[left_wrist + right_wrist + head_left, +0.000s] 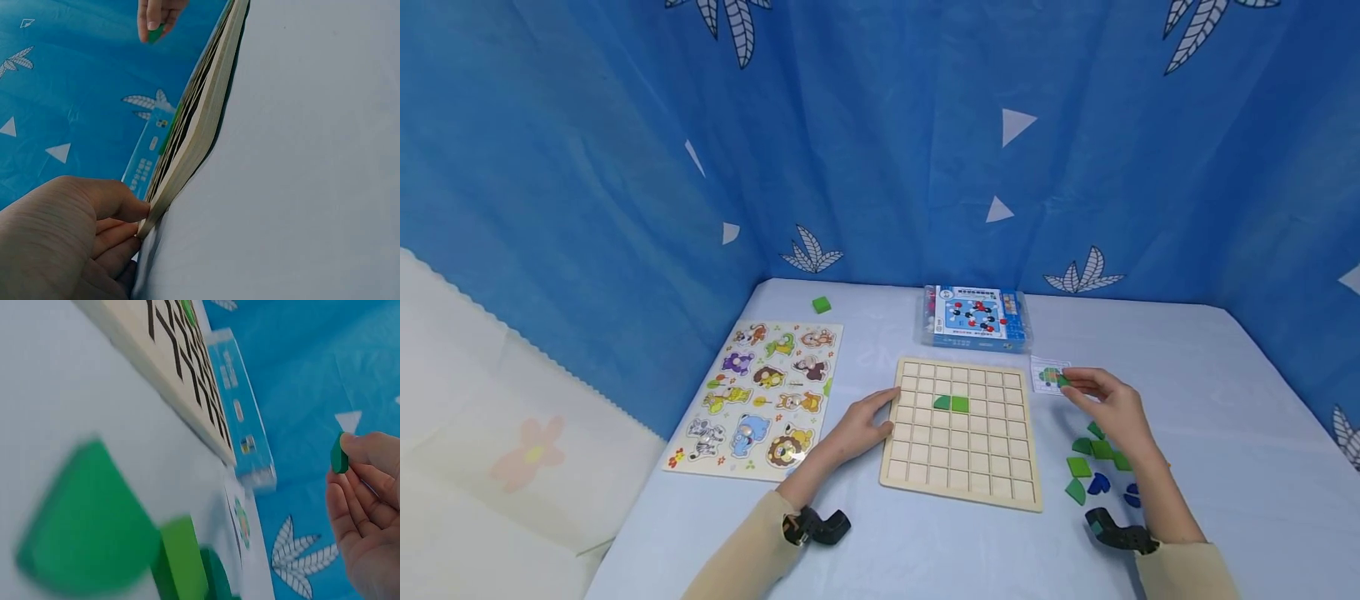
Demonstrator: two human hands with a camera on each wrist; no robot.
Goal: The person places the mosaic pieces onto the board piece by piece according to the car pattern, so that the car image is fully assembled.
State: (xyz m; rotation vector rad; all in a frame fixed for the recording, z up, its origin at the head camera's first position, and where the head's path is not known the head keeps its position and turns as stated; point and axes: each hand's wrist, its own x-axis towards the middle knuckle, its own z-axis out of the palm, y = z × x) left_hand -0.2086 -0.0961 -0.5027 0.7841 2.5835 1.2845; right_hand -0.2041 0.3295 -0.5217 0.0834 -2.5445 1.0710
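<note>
A wooden grid board [958, 496] lies in the middle of the table. In its cells sit a dark green rounded piece [942, 402] and a light green square [959, 404], side by side. My left hand [857, 429] touches the board's left edge with thumb and fingertips; the left wrist view shows the thumb [122, 200] against the rim. Between thumb and fingertips my right hand [1108, 408] pinches a small dark green piece [339, 454], raised over a pattern card [1045, 367]. Its full outline is partly covered by the fingers.
Several loose green pieces [1078, 467] and dark blue ones [1099, 483] lie right of the board, near the right forearm. A boxed molecule set [973, 342] stands behind the board. An animal puzzle [752, 400] lies at left, with a green square [822, 305] beyond it.
</note>
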